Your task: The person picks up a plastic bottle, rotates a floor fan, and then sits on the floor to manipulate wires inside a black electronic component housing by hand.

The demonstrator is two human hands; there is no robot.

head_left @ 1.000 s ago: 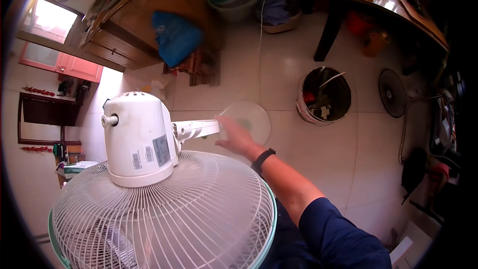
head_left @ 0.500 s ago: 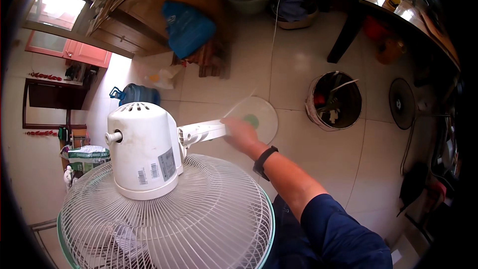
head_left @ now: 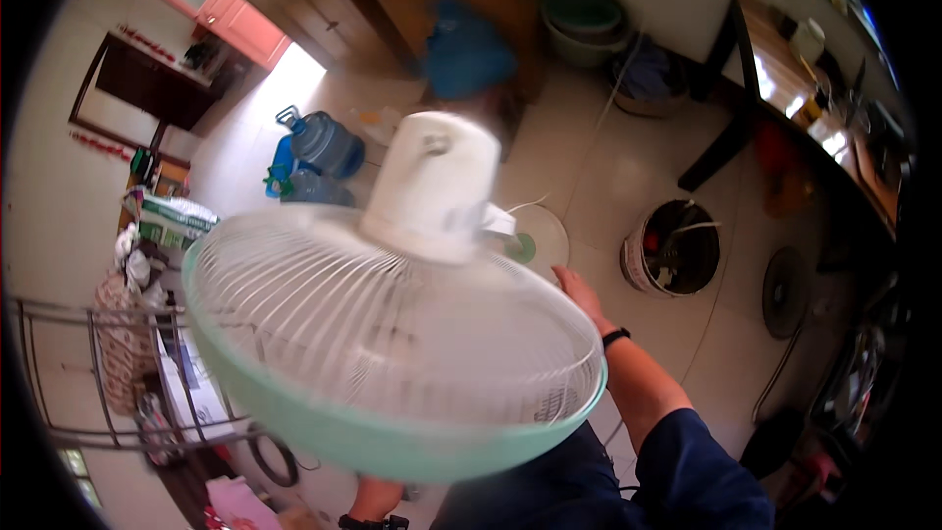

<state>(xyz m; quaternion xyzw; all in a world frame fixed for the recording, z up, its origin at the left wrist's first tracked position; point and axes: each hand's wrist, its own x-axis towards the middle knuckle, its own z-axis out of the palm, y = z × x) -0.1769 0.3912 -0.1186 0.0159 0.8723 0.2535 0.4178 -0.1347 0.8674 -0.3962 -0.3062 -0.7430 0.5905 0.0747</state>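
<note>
The right hand [head_left: 581,296] is just beside the right edge of the fan [head_left: 392,334], fingers stretched forward and partly hidden by the cage; whether it grips anything, I cannot tell. The left hand [head_left: 375,497] shows only in part below the fan's mint-green rim, its fingers out of sight, so its hold is also unclear. Dark bands circle both wrists.

The fan lies between the hands and fills the middle of the view, its wire cage tilted and its white motor housing [head_left: 437,186] upward, away from the person. A greyish patch on the housing's lower right is too blurred to read. Beyond the right hand's fingertips, a pale round disc [head_left: 551,236] with a green centre rests on the floor.

Further right stands a bucket [head_left: 636,267] with odds and ends in it, the marks on its outside unclear. To the left are a blue water jug [head_left: 329,145] and a green-and-white package [head_left: 175,224] with print too small to make out. A blue bag [head_left: 469,51] sits farther off, near basins [head_left: 586,18].
</note>
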